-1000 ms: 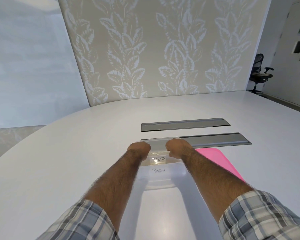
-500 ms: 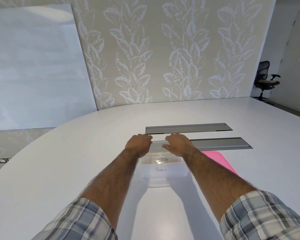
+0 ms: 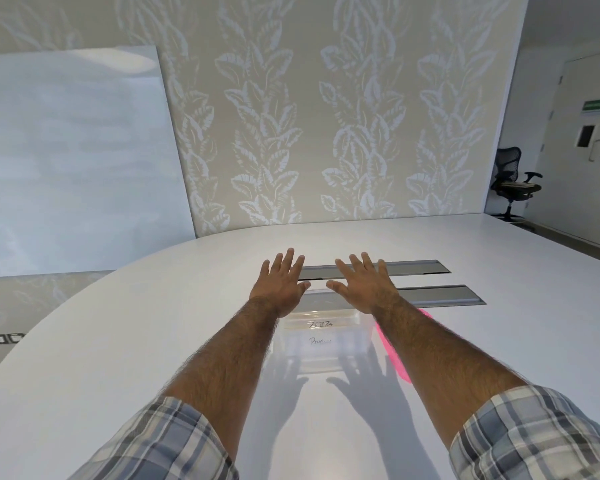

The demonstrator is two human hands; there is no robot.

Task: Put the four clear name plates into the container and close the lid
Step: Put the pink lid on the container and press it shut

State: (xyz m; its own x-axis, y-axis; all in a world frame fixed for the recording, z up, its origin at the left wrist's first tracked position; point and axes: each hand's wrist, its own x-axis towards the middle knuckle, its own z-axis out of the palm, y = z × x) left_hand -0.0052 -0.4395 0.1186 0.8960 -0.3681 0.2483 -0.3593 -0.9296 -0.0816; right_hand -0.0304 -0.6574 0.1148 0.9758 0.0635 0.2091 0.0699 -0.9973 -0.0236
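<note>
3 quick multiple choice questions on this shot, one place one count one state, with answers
1. Where does the pink lid lie relative to the container? A on it; B right of it; C left of it.
2. How many grey panels are in the table? A one; B four; C two.
3. The left hand and right hand are: A open and spread; B gripping the container; C holding the lid.
1 B, pink shows on the table at the container's right side. 2 C, two long strips lie beyond the container. 3 A, both are spread flat and hold nothing.
</note>
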